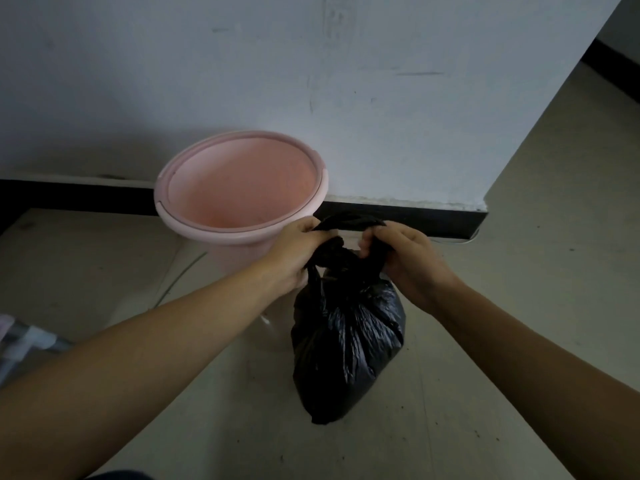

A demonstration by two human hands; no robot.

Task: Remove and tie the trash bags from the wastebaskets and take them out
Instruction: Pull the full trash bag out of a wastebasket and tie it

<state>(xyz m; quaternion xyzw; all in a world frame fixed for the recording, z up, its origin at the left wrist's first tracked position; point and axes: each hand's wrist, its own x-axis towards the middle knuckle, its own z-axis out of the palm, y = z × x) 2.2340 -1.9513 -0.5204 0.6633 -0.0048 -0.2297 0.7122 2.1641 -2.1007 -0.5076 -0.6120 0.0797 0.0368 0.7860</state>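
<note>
A full black trash bag [346, 341] hangs in front of me, its bottom near the floor. My left hand [296, 252] grips one gathered end of the bag's top, and my right hand [405, 258] grips the other end. A knot of black plastic sits between the two hands, with a loop of bag above it. A pink wastebasket [194, 216] stands to the left against the wall; it has no bag in it and its inside is bare.
A white wall with a black baseboard [415, 216] runs behind the wastebasket and ends at a corner on the right. Light tiled floor [519, 341] spreads around the bag. Some cloth shows at the left edge [20, 337].
</note>
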